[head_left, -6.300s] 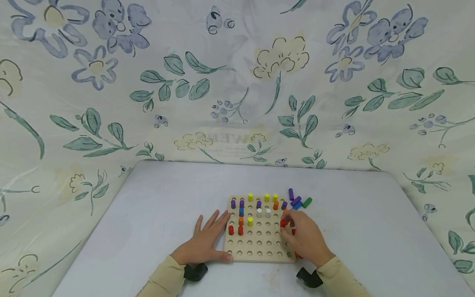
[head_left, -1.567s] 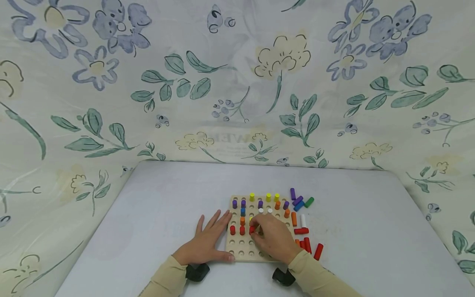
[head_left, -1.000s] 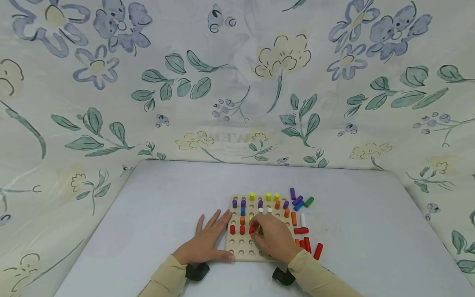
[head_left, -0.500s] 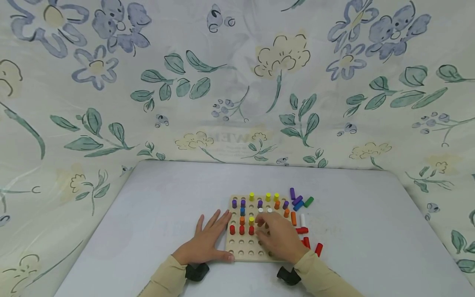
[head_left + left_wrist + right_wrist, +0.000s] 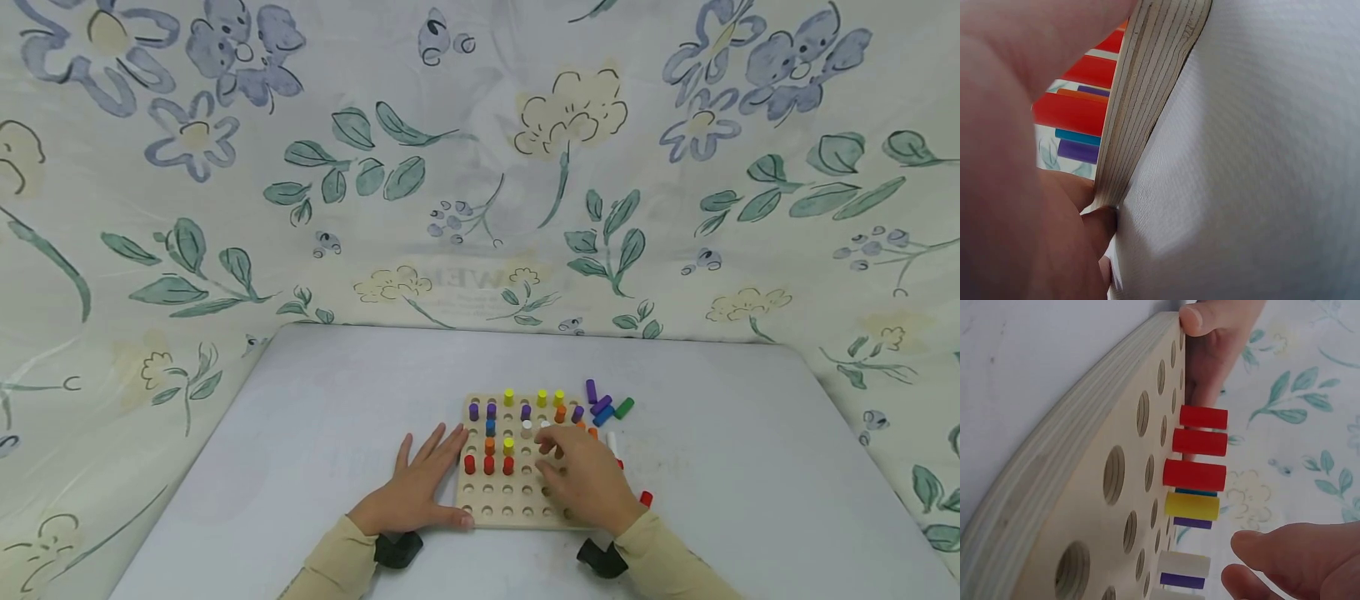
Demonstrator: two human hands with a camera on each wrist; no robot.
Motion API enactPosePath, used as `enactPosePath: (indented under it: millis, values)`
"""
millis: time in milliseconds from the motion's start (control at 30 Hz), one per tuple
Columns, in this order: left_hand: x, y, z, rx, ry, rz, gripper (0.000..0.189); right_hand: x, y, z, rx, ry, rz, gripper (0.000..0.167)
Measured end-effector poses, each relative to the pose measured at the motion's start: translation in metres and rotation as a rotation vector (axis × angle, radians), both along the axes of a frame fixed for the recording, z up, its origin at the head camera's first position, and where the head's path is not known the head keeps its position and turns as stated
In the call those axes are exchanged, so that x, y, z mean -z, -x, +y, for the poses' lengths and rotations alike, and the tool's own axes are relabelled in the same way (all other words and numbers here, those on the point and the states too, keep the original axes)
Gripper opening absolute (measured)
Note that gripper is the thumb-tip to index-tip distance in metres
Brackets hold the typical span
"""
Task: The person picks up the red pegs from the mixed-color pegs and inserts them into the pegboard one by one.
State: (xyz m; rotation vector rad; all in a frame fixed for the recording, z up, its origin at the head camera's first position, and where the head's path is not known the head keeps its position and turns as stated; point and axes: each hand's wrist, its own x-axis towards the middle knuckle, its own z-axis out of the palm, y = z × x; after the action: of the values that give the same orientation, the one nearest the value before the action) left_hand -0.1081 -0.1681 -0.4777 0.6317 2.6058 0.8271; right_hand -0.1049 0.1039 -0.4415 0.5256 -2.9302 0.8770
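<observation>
A wooden pegboard (image 5: 517, 522) lies on the table with several coloured pegs upright in its holes. Three red pegs stand in a row at its left, the rightmost red peg (image 5: 508, 466) in front of a yellow peg (image 5: 508, 446). My left hand (image 5: 408, 492) rests spread along the board's left edge, its thumb at the near corner; the left wrist view shows fingers against the layered side. Above the board's right half is my right hand (image 5: 592, 479), thumb and index finger apart with nothing between them. It covers part of the holes.
Loose pegs lie beyond the board's right side: a purple peg (image 5: 591, 390), a green peg (image 5: 624, 407), a blue peg (image 5: 603, 416), a white peg (image 5: 612, 442) and a red peg (image 5: 647, 498) among them. A floral cloth (image 5: 480, 208) hangs behind the table (image 5: 337, 400).
My right hand has brought a red peg from the right to the third hole of the red row, let go of it and drawn back rightward. The left hand has stayed in place.
</observation>
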Motion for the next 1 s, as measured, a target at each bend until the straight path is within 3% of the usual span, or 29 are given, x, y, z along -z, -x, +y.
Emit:
enactPosePath:
  millis: [600,1000]
  values:
    - [0.0,0.0,0.001,0.004,0.0,0.007,0.117,-0.001,-0.004,0.022,0.054,-0.026,0.086,0.025]
    - [0.001,0.0,0.001,0.005,-0.001,0.003,0.117,-0.003,-0.007,0.036,0.103,0.003,0.065,0.026]
